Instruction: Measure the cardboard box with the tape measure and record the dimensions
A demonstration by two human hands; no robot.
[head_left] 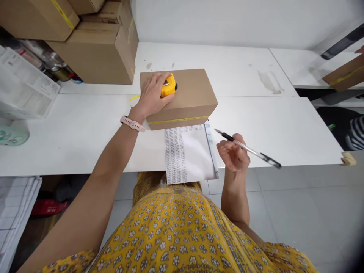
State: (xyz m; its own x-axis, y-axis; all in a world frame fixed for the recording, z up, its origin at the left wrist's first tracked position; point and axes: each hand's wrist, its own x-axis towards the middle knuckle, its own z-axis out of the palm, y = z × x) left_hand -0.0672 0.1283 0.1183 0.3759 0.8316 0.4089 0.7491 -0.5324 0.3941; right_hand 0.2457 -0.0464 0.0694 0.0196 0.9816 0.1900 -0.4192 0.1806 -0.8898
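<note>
On the white table a closed cardboard box (pixel 193 85) with a yellow strip along its front side rests partly over a sheet of paper (pixel 196 151) covered in handwritten columns. My left hand (pixel 155 91), with a pale pink wristband, is wrapped round a yellow tape measure (pixel 168 86) on top of the box. A short yellow end sticks out past the box's left side; whether it is the blade I cannot tell. My right hand (pixel 234 153) pinches a clear pen (pixel 247 147) with a black grip, held right of the paper, its tip pointing left.
Stacked cardboard boxes (pixel 93 53) stand at the back left, near a white package (pixel 24 83) and a pale green container (pixel 14 132). At the far right, part of another person's hand (pixel 360 49) touches a taped box (pixel 345 72). The table's front edge runs before my body.
</note>
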